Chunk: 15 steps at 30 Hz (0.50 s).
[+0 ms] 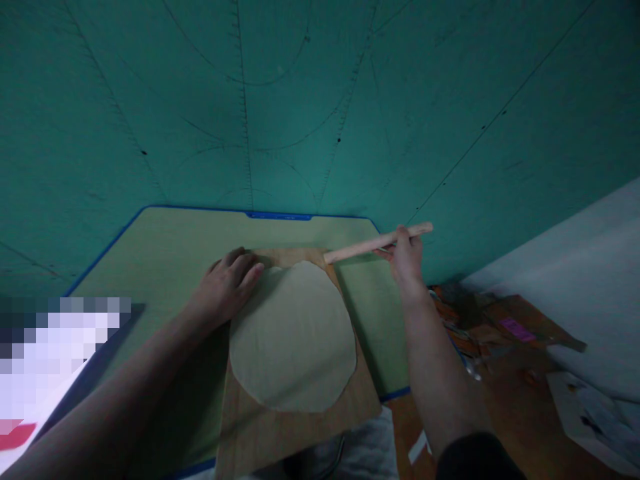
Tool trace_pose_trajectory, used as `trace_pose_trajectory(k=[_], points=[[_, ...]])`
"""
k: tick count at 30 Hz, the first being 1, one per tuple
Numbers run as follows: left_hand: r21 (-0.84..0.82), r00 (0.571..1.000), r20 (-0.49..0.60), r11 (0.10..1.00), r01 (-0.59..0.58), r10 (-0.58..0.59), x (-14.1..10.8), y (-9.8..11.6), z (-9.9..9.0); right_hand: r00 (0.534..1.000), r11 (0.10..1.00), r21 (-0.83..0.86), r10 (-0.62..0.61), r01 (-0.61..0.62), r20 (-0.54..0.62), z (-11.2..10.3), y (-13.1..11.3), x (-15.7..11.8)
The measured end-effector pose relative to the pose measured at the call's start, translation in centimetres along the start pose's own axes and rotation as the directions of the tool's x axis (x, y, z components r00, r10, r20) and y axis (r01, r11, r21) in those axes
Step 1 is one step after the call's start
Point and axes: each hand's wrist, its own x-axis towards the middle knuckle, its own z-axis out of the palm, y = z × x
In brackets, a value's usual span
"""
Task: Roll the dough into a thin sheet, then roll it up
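A thin, roughly round sheet of dough (295,340) lies spread on a wooden board (345,407). At the dough's far left edge is my left hand (233,283), fingers bent and thumb over the rim, closed on that edge; the fingertips are partly hidden. My right hand (406,257) grips a pale wooden rolling pin (355,249) near its right end. The pin is raised off the dough, slanting up to the right, its left end by the board's far right corner.
Beneath the board is a pale yellow-green tabletop (175,247) with a blue rim, against a green wall (280,120) marked with lines and arcs. A pixelated bright screen (55,360) stands at left. Cardboard (520,320) and a white box (590,413) lie low on the right.
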Motion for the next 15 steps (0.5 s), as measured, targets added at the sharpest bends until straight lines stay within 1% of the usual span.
trace_pose_trajectory(k=[3, 7, 10, 15], points=[[0.0, 1.0, -0.017, 1.0, -0.008, 0.008, -0.03, -0.19, 0.2, 0.996, 1.0, -0.021, -0.015, 0.013, -0.089, 0.12, -0.09, -0.18], [-0.012, 0.999, -0.033, 1.0, -0.012, 0.012, -0.02, -0.42, 0.39, 0.996, 1.0, -0.023, -0.014, 0.012, -0.084, 0.12, -0.07, -0.21], [-0.01, 1.0, -0.017, 1.0, -0.008, 0.008, 0.01, -0.4, 0.32, 0.994, 1.0, -0.02, -0.003, 0.001, -0.105, 0.03, 0.0, -0.2], [0.002, 1.0, 0.007, 1.0, 0.006, -0.006, 0.02, -0.12, 0.06, 0.995, 0.999, -0.025, 0.023, -0.026, -0.097, 0.08, 0.01, -0.38]])
